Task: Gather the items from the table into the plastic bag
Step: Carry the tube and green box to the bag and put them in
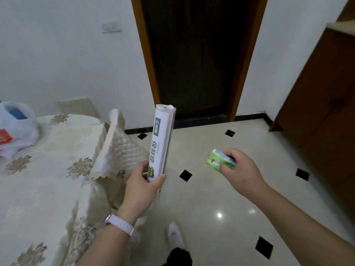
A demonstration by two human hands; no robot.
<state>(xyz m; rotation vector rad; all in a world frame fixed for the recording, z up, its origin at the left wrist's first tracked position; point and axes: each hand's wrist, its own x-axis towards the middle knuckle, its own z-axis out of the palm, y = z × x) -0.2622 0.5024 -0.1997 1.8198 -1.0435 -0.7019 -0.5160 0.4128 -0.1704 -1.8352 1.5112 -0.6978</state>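
My left hand (142,186) grips the lower end of a long white roll of cling film (162,140) with green print, held nearly upright over the floor just right of the table's corner. My right hand (242,169) is closed around a small green tissue pack (218,162), out over the tiled floor. The white plastic bag (18,129) lies on the table at the far left, partly cut off, with something blue and something red-orange showing through it. Both hands are well to the right of the bag.
The table (44,181) wears a cream floral quilted cloth whose corner hangs down by a chair back (117,120). Ahead is a dark door (194,58); a brown wooden cabinet (322,96) stands at the right. My white shoe (174,235) is on the glossy tiled floor.
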